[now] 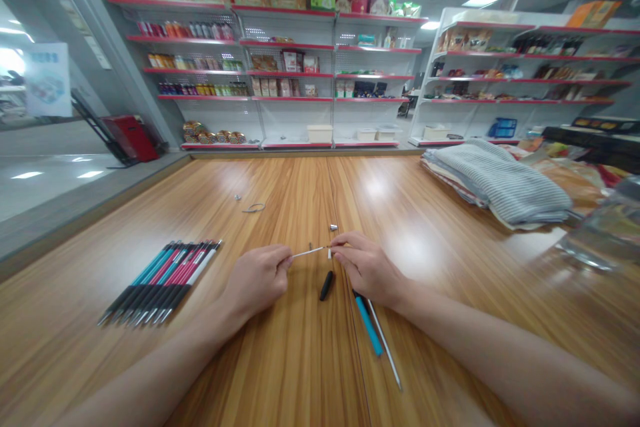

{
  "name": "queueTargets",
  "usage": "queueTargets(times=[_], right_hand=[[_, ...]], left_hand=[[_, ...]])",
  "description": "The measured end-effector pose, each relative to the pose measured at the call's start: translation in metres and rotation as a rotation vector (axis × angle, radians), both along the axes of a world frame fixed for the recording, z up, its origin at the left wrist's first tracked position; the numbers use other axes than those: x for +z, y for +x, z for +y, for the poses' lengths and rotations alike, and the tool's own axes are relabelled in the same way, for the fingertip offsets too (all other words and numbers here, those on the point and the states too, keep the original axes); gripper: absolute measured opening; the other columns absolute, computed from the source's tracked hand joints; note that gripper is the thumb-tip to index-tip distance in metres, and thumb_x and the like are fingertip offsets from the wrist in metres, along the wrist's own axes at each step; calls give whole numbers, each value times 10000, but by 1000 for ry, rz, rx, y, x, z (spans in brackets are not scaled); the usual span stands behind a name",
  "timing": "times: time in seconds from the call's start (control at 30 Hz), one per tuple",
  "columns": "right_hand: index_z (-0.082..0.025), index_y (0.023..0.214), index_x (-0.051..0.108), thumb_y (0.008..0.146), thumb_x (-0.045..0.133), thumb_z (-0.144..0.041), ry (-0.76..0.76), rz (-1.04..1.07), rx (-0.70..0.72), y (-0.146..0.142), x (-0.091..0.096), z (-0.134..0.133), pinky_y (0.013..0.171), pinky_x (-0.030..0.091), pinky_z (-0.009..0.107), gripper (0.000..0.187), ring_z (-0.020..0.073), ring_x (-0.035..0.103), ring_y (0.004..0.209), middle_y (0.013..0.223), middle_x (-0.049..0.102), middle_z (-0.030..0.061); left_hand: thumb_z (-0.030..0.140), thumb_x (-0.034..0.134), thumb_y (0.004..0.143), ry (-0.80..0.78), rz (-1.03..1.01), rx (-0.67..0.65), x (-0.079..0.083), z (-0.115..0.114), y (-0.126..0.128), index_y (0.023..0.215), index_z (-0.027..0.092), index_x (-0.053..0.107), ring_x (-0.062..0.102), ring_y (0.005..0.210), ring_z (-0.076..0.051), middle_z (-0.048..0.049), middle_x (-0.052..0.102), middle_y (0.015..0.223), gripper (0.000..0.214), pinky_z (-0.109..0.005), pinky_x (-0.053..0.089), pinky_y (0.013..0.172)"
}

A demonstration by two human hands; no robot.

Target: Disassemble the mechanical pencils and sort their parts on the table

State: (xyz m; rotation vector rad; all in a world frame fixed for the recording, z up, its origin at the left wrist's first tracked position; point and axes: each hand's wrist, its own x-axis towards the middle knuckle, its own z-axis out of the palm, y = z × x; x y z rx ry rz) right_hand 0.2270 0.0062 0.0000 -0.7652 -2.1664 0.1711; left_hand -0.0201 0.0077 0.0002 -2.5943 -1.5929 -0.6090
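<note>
My left hand (260,277) and right hand (367,267) each pinched one end of the thin refill (310,251), twelve o'clock from the black grip (327,285). It looked light and easily bent, best held near its ends.

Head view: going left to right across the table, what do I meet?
Pens in a row → left hand → thin tube pinched between both hands → black piece → right hand → folded cloth → clear container at the right edge.
</note>
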Motion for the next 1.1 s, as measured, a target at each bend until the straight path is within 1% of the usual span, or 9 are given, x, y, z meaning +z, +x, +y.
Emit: queueTargets(times=[0.27, 0.53, 0.67, 0.73, 0.83, 0.9, 0.97, 1.03, 1.1], right_hand=[[-164, 1018, 640, 932, 432, -162, -1, -2, 22, -2, 2, -1, 882, 527, 391, 225, 212, 580, 1003, 1026, 616, 111], [-153, 1021, 639, 917, 449, -147, -9, -6, 39, -1, 2, -3, 891, 527, 388, 217, 214, 575, 1016, 1039, 612, 120], [-162, 1073, 638, 908, 461, -148, 8, -5, 87, -2, 4, -7, 932, 516, 387, 242, 211, 573, 1071, 1124, 605, 123], [-166, 1112, 631, 906, 470, -158, 8, 15, 91, -1, 4, -5, 976, 494, 386, 262, 208, 562, 1120, 1181, 595, 121], [-172, 1147, 628, 913, 470, -190, -28, 64, -15, 7, 1, 9, 1019, 461, 395, 283, 206, 557, 1150, 1212, 601, 111], [-176, 1151, 637, 923, 458, -223, -65, 37, -113, 14, -3, 24, 1032, 445, 410, 294, 213, 556, 1160, 1215, 611, 108], [-178, 1188, 627, 924, 461, -274, -118, -56, -183, 21, -8, 40, 1063, 407, 432, 326, 231, 521, 1216, 1295, 568, 111], [-180, 1305, 542, 933, 446, -315, -158, -151, -198, 25, -12, 50, 1103, 350, 445, 407, 243, 442, 1298, 1394, 483, 108], [-202, 1376, 463, 945, 421, -337, -180, -231, -179, 26, -14, 52, 1125, 306, 456, 454, 246, 356, 1359, 1458, 404, 80]], left_hand=[[259, 402, 909, -7, -11, -14, 1, -1, 0, 687, 198, 530, 563, 685, -162, -29, 609, 714, 263, -269, 356, 650], [249, 412, 911, -19, -20, -64, -1, -3, 2, 702, 198, 520, 556, 694, -157, -18, 592, 714, 241, -268, 363, 658], [251, 414, 911, -27, -61, -86, 0, -4, 4, 706, 194, 526, 541, 677, -153, -21, 580, 703, 240, -269, 362, 652], [253, 420, 910, -38, -121, -97, 1, -4, 4, 707, 189, 537, 530, 672, -150, -22, 576, 701, 242, -269, 361, 651], [280, 456, 905, -103, -322, -120, 1, -4, 4, 710, 175, 570, 494, 632, -134, -17, 553, 664, 250, -259, 351, 618], [315, 480, 903, -217, -580, -129, -1, -4, 3, 732, 163, 586, 462, 587, -114, -8, 532, 639, 253, -242, 329, 562], [348, 500, 899, -362, -898, -148, -3, -5, 3, 763, 151, 589, 427, 545, -94, 1, 507, 620, 256, -223, 292, 502], [356, 529, 886, -481, -1151, -188, -6, -5, 3, 783, 140, 591, 398, 521, -81, 5, 490, 603, 248, -209, 254, 466], [340, 557, 872, -555, -1280, -227, -7, -4, 4, 784, 133, 600, 376, 509, -73, 5, 484, 589, 228, -204, 224, 450]])
